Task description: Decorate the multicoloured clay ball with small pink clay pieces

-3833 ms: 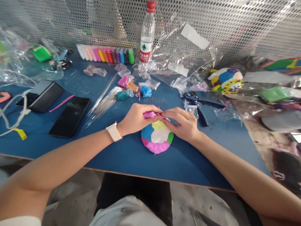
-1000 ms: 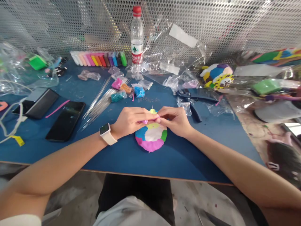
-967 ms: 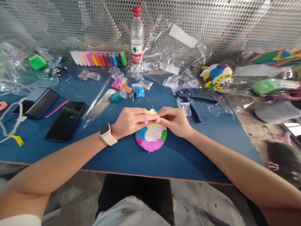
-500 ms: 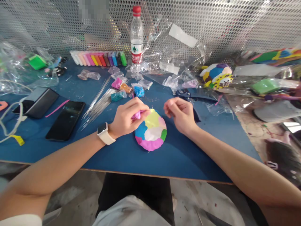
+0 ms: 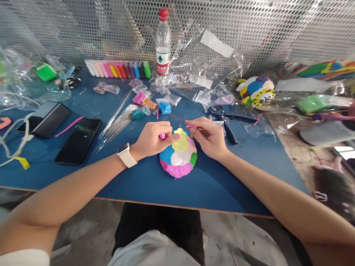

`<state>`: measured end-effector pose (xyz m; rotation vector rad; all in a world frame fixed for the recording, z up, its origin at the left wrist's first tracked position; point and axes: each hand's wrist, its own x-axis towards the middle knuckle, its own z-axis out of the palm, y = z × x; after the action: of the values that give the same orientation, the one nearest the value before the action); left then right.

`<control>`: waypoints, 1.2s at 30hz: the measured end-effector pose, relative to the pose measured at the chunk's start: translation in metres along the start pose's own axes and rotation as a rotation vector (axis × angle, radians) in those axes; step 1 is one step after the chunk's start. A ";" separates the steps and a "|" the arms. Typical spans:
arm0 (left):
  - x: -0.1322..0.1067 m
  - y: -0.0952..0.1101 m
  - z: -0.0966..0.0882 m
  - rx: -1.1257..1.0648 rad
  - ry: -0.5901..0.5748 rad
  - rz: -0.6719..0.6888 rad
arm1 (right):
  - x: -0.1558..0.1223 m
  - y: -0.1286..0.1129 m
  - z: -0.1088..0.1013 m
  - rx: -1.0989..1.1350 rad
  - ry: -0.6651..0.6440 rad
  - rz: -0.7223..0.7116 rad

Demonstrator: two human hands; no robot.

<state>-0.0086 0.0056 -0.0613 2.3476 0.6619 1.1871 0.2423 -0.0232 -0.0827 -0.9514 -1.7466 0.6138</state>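
Note:
My left hand (image 5: 152,139) is closed around a lump of pink-purple modelling clay (image 5: 162,136), which pokes out between the curled fingers. Between the fingertips of my right hand (image 5: 210,139) is a small pink piece of clay (image 5: 190,126). Under and between both hands lies a round disc (image 5: 181,159) on the table, covered in patches of yellow, white, blue, green, pink and purple clay. A short thin wire end sticks up at its far edge. The thumb of my left hand reaches over the disc's upper left part.
Beyond the hands lie small bagged clay lumps (image 5: 165,108), thin metal wires (image 5: 119,122) and dark-handled pliers (image 5: 230,117). Further back stand a water bottle (image 5: 163,48) and a row of coloured clay packs (image 5: 118,69). A black phone (image 5: 79,142) rests at left; a decorated clay figure (image 5: 256,90) sits at right.
My right hand has shifted slightly left, and a pink piece now shows at its fingertips. My left hand has turned a little, with the clay lump still in its grip. The disc stays put.

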 end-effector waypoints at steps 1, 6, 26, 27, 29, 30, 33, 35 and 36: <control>0.000 0.001 0.000 -0.010 -0.004 -0.005 | 0.000 0.000 0.000 -0.019 -0.007 -0.013; -0.004 0.005 -0.002 -0.113 -0.012 -0.057 | -0.004 -0.005 0.003 -0.081 0.021 -0.009; -0.007 0.011 0.004 -0.057 0.060 -0.061 | -0.008 -0.012 0.007 0.048 -0.008 -0.099; -0.007 0.011 0.005 -0.071 0.074 -0.067 | -0.008 -0.012 0.007 0.042 -0.011 -0.086; -0.007 0.010 0.005 -0.088 0.098 -0.070 | -0.007 -0.013 0.007 0.019 -0.009 -0.075; -0.007 0.010 0.005 -0.087 0.105 -0.071 | -0.008 -0.013 0.007 0.006 -0.002 -0.075; -0.007 0.010 0.005 -0.053 0.101 -0.071 | -0.008 -0.014 0.007 -0.040 0.037 -0.086; -0.007 0.010 0.004 -0.037 0.094 -0.074 | -0.008 -0.014 0.007 -0.079 0.073 -0.091; -0.007 0.010 0.005 -0.039 0.092 -0.073 | -0.008 -0.013 0.007 -0.094 0.086 -0.094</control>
<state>-0.0063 -0.0068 -0.0625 2.2285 0.7416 1.2697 0.2333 -0.0375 -0.0792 -0.9405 -1.7450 0.4269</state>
